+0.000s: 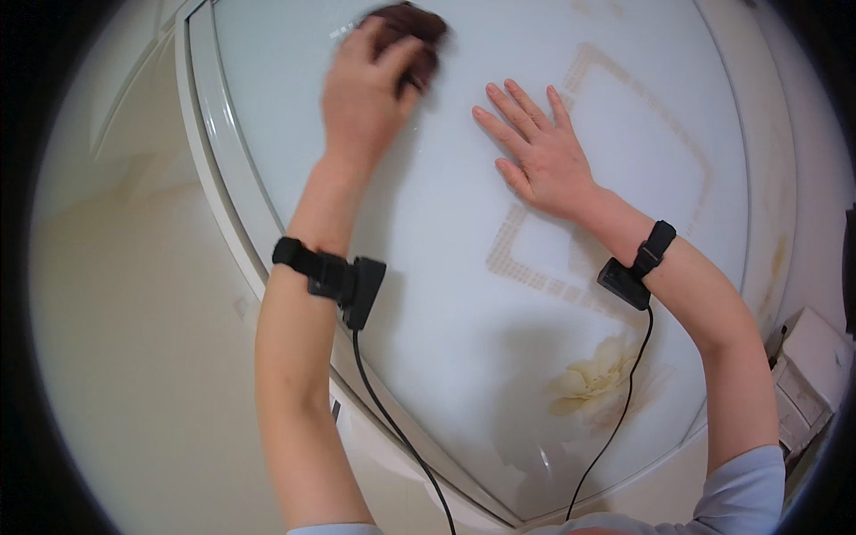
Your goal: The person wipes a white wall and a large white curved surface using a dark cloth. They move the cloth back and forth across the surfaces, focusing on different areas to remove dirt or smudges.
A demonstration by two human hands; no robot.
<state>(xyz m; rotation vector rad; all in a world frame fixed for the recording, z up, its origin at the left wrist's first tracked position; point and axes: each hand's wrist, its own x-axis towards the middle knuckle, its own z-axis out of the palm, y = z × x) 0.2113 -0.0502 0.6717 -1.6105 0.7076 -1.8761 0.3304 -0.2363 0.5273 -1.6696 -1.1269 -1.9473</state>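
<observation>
My left hand (368, 93) grips a crumpled dark maroon cloth (418, 30) against a glossy white panel (428, 348), near its far left part. Both hand and cloth are slightly blurred. Fingers spread, my right hand (548, 150) rests on the same panel, holding nothing. A beige dashed outline (642, 83) with corners is printed around and below the right hand. Lower down, a pale yellow flower print (592, 378) decorates the surface.
A pale metallic frame (231, 194) borders the panel's left side. Black straps with small devices sit on both forearms, the left device (364, 291) and right device (625, 284) each trailing a cable. At lower right stands a white box-like fixture (806, 381).
</observation>
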